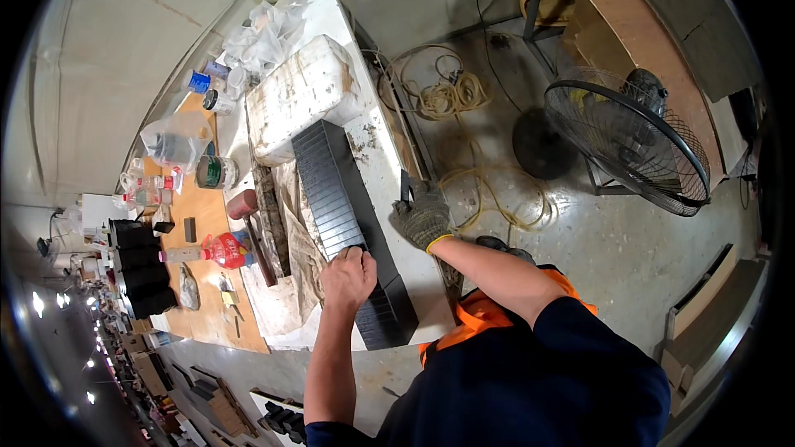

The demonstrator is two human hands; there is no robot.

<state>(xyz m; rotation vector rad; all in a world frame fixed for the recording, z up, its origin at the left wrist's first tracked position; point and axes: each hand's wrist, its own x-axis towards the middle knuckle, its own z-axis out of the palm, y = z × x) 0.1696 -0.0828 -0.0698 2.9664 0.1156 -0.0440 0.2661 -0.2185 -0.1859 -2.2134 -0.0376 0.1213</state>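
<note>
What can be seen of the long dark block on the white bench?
The long dark block is a row of thin dark-grey slabs packed face to face, with fine seams across its top. It lies flat and lengthwise on the white bench, one end by a white foam box. The bare left hand presses on its near part; the gloved right hand rests beside it.

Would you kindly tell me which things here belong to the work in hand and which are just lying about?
In hand: left hand on the row of dark tiles; gloved right hand at the bench edge.

Lying about: foam box, red bottle, tin, fan, coiled cord.
</note>
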